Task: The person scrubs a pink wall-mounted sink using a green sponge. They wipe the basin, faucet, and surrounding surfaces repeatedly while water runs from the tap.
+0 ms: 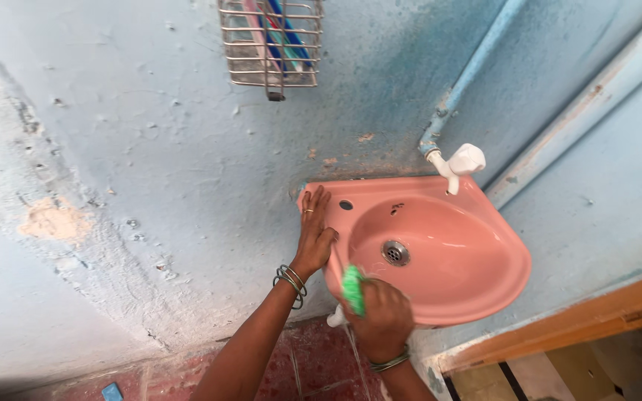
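**Green scrubber on the pink basin's near rim**

The right hand (386, 318) has its grip pinched around a green scrubber (352, 289) on the pink washbasin (477, 275). The left hand (315, 234) lies spread flat on the basin's left rim, below a white tap (461, 165).

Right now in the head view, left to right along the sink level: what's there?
Left hand flat on the sink's rim, green scrubber, right hand closed on it, drain, white tap, pink sink's far rim.
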